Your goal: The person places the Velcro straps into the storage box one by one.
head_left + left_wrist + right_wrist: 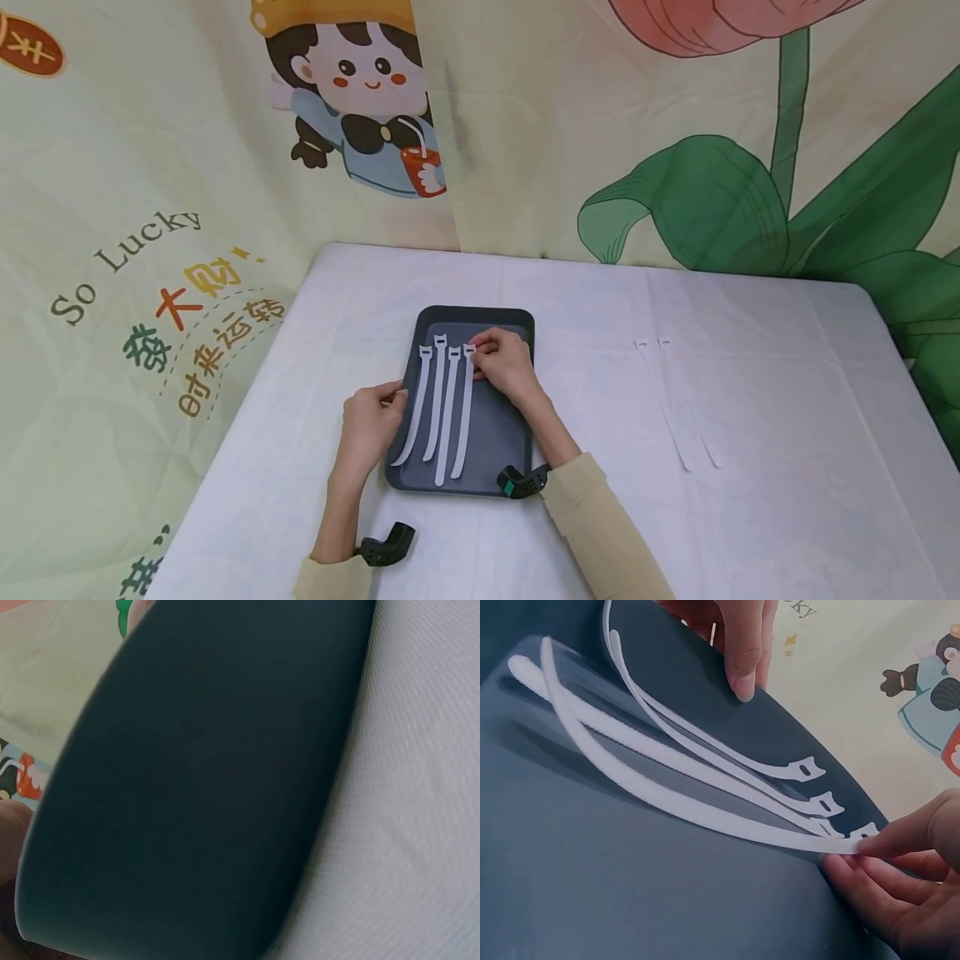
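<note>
A dark grey tray (498, 433) stands on the table with several white hook-and-loop cable ties (446, 417) lying side by side in it, slotted heads away from me. My right hand (508, 367) pinches the rightmost tie (667, 796) just by its head, between thumb and fingers. That tie bows up above the tray floor in the right wrist view. At the tray's left rim, my left hand (371, 423) grips the edge, its thumb (742, 667) over the rim. The tray's dark outer wall (195, 780) fills most of the left wrist view.
Two more white ties (663, 408) lie on the white-covered table (585, 517) to the right of the tray. A printed curtain (517, 125) hangs behind the table's far edge. Each wrist wears a black camera mount (387, 546).
</note>
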Available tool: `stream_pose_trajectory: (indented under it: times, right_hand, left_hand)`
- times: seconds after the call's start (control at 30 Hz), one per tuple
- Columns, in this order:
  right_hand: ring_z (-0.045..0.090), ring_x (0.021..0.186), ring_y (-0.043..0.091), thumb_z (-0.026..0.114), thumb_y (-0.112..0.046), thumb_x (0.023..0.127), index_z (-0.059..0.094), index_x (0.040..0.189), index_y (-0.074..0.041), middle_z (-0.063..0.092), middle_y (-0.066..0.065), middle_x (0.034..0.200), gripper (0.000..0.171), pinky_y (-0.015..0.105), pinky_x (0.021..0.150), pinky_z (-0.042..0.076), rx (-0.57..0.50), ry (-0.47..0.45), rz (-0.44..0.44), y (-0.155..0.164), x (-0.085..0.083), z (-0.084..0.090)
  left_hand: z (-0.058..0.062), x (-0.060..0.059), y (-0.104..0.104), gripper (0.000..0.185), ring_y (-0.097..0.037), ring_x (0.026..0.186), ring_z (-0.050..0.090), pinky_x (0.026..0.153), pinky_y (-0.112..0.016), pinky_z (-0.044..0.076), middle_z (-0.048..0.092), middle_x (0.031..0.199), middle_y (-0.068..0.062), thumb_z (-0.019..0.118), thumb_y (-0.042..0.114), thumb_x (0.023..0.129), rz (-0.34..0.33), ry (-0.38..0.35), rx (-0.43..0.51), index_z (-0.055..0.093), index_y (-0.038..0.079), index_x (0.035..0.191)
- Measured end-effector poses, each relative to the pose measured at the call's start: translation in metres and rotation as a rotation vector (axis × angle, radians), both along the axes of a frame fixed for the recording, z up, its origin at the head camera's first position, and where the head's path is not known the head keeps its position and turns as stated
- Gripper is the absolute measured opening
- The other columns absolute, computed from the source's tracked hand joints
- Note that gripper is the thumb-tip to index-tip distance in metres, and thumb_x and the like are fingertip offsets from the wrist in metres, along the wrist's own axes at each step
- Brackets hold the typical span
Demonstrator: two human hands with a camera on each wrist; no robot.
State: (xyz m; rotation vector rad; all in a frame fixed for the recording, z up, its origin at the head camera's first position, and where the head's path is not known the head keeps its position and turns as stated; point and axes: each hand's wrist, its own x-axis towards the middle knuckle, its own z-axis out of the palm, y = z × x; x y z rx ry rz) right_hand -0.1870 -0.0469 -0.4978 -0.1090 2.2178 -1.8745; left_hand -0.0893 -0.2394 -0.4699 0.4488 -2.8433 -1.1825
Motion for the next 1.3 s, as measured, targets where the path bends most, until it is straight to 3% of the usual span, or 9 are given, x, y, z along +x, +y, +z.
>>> stream_pose_trajectory:
  times: [0.3,0.83,1.13,1.3]
  right_hand:
    - [0.074,0.080,0.027,0.069,0.005,0.092,0.070,0.111,0.004,0.072,0.018,0.097,0.020,0.030,0.063,0.061,0.003,0.017,0.025,0.002,0.000,0.001]
    - [0.074,0.080,0.032,0.067,0.004,0.093,0.072,0.107,0.002,0.074,0.018,0.100,0.015,0.025,0.063,0.059,0.049,0.154,-0.050,0.007,0.000,0.008]
    - [0.074,0.083,0.037,0.065,0.001,0.096,0.072,0.110,0.002,0.074,0.019,0.103,0.016,0.043,0.072,0.062,-0.001,0.163,-0.037,0.019,0.006,0.019]
    - [0.074,0.088,0.036,0.066,0.001,0.096,0.071,0.112,0.004,0.074,0.021,0.103,0.017,0.044,0.074,0.062,-0.047,0.157,-0.035,0.026,0.007,0.019]
  left_hand:
    - [-0.002,-0.002,0.001,0.031,-0.021,0.073,0.067,0.056,-0.026,0.048,0.076,0.098,-0.022,0.060,0.008,0.099,-0.009,0.007,-0.010,0.070,-0.008,0.124]
    - [-0.003,-0.004,0.001,0.032,-0.022,0.075,0.069,0.058,-0.026,0.049,0.076,0.100,-0.023,0.060,0.009,0.099,-0.015,0.005,-0.017,0.071,-0.007,0.124]
    - [-0.004,-0.003,-0.001,0.030,-0.021,0.072,0.069,0.056,-0.026,0.048,0.076,0.098,-0.022,0.061,0.008,0.098,-0.014,0.021,-0.025,0.072,-0.007,0.122]
    - [-0.004,-0.002,-0.001,0.030,-0.020,0.071,0.069,0.055,-0.026,0.048,0.076,0.096,-0.022,0.061,0.008,0.098,-0.013,0.038,-0.035,0.073,-0.007,0.120]
